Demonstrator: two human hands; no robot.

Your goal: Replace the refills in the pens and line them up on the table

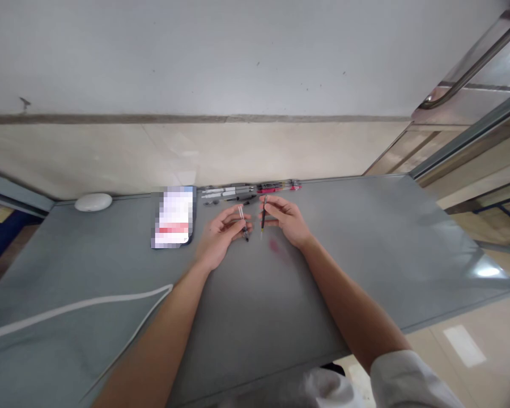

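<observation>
My left hand (223,235) is closed on a clear pen barrel (242,214) with a dark lower end, held tilted over the grey table (263,317). Just to its right, my right hand (287,220) pinches a thin black pen part (263,215), nearly upright, with a yellowish and pale lower tip. The two held parts are apart. Beyond my hands, white and grey pens (227,192) lie by the wall, beside pens with red parts (278,186). Small black pieces (249,200) lie nearer my fingers.
A phone (173,218) with a blurred screen lies left of my hands. Farther left is a white oval object (93,202). A white cable (89,302) crosses the table's left side. The wall (246,148) rises behind the pens.
</observation>
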